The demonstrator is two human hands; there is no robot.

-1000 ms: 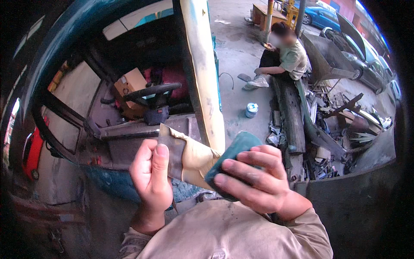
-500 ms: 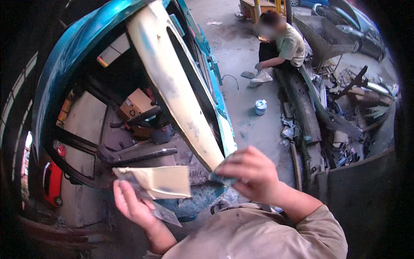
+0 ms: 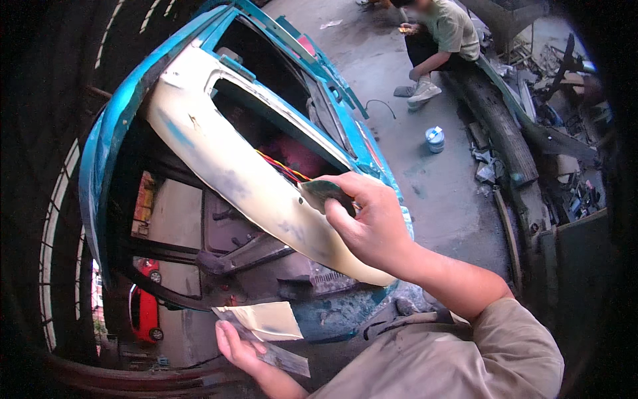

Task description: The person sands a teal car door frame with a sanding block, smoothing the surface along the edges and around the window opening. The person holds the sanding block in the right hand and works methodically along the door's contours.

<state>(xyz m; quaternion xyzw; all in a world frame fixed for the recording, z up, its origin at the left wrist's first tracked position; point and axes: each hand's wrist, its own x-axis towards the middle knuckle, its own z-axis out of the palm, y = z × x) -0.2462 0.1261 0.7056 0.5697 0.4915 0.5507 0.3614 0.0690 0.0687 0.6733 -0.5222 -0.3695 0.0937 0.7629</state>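
My left hand [image 3: 236, 349] is low at the centre left, closed on a flat mixing board [image 3: 272, 318] smeared with cream putty; a grey flat blade [image 3: 289, 362] shows under it. My right hand [image 3: 369, 219] grips a dark green flexible spreader [image 3: 320, 188] and holds it at the cream-filled pillar [image 3: 226, 173] of a teal vehicle cab [image 3: 113, 146], close beside its window opening. Red and yellow wires [image 3: 279, 161] show inside that opening. Grey smudges mark the pillar's surface.
A person [image 3: 452, 33] sits at the upper right on a dark log [image 3: 498, 139]. A blue-lidded can [image 3: 434, 142] stands on the concrete floor [image 3: 438, 213]. Scrap [image 3: 571, 169] lies piled at the right. A red car [image 3: 143, 316] shows at the lower left.
My hands have parted: the right one rose from the board to the pillar with the spreader, the left one dropped with the board. The view has shifted, showing more of the cab.
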